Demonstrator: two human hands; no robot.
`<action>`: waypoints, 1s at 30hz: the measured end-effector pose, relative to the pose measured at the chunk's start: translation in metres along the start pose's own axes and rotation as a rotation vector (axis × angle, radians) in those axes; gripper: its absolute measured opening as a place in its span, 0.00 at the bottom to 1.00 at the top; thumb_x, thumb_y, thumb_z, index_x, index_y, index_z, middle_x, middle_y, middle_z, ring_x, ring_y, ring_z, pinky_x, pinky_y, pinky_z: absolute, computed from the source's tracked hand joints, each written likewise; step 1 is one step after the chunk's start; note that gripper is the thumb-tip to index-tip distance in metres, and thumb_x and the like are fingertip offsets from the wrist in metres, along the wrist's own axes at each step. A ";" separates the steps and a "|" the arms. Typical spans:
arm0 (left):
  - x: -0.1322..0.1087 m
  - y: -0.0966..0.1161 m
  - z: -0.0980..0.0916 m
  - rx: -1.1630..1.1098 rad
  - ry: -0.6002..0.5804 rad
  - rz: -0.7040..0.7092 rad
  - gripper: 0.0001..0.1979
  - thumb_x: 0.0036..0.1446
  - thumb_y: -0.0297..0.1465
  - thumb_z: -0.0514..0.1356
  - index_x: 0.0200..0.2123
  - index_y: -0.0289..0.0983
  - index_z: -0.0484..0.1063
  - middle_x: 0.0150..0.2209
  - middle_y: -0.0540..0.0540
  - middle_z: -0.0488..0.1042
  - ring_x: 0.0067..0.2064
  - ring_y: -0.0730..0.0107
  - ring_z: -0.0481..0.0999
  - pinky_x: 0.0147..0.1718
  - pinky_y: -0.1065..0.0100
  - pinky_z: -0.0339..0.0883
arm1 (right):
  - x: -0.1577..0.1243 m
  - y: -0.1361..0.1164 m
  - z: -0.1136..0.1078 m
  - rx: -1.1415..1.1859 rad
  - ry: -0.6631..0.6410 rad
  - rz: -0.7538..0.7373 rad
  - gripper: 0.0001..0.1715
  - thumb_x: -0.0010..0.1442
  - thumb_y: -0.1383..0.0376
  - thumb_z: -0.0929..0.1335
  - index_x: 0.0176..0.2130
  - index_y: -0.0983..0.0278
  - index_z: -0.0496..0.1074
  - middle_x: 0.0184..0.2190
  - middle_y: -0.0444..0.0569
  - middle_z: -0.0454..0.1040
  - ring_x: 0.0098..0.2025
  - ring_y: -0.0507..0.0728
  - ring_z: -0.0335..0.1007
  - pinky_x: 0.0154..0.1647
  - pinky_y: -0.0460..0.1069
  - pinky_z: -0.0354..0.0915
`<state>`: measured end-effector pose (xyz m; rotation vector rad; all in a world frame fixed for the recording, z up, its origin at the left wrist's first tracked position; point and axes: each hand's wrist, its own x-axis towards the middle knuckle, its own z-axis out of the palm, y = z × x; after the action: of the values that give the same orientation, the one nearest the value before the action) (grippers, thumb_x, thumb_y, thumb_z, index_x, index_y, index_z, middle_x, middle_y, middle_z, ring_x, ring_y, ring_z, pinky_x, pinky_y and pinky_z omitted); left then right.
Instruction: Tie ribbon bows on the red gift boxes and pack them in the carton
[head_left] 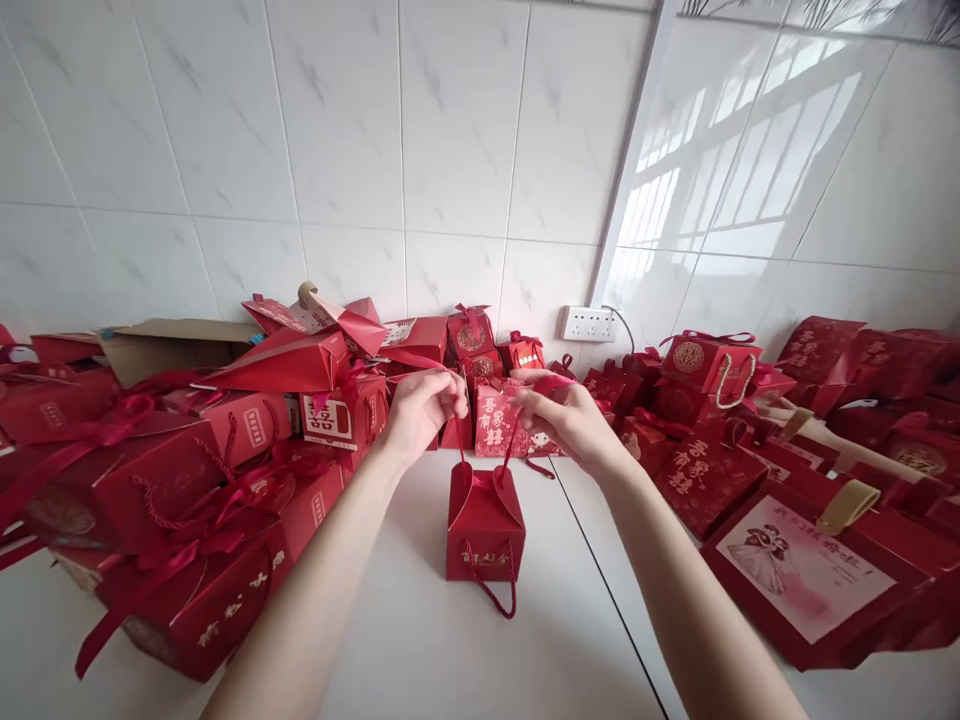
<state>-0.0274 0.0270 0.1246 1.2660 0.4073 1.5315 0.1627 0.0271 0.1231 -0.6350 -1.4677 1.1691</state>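
A small red gift box (484,525) with gold lettering and a red cord handle stands upright on the white table (450,640) in front of me. Two ends of a red ribbon (507,450) rise from its top. My left hand (418,408) is closed in a pinch on the left ribbon end, above and left of the box. My right hand (571,418) is closed on the right ribbon end, above and right of it. Both hands hold the ribbon taut over the box.
Heaps of red gift boxes and bags (187,480) crowd the left and back of the table. More red boxes (705,470) and a large flat one with a picture of a couple (806,580) lie at right. A wall socket (589,323) sits on the tiled wall.
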 end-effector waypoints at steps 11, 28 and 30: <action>-0.006 0.002 0.022 0.538 0.019 0.202 0.07 0.55 0.31 0.57 0.35 0.36 0.73 0.33 0.46 0.76 0.34 0.71 0.74 0.37 0.69 0.68 | -0.005 -0.005 0.018 -0.072 0.082 -0.089 0.19 0.46 0.53 0.74 0.26 0.66 0.71 0.16 0.44 0.71 0.16 0.47 0.60 0.15 0.43 0.55; -0.010 0.003 0.031 0.224 0.109 0.223 0.07 0.54 0.30 0.60 0.37 0.37 0.74 0.39 0.45 0.76 0.26 0.77 0.70 0.27 0.71 0.67 | -0.006 -0.008 0.018 -0.121 0.081 -0.129 0.22 0.52 0.49 0.70 0.23 0.65 0.66 0.19 0.39 0.59 0.22 0.47 0.50 0.23 0.44 0.51; -0.014 0.006 0.036 0.231 0.072 0.171 0.08 0.54 0.31 0.60 0.38 0.36 0.74 0.34 0.46 0.76 0.26 0.76 0.71 0.26 0.71 0.66 | -0.006 -0.007 0.017 -0.074 0.050 -0.096 0.22 0.52 0.49 0.70 0.25 0.65 0.68 0.21 0.41 0.61 0.23 0.48 0.53 0.25 0.45 0.53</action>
<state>-0.0013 0.0005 0.1355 1.4581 0.5462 1.7157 0.1501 0.0137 0.1284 -0.6335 -1.4881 1.0220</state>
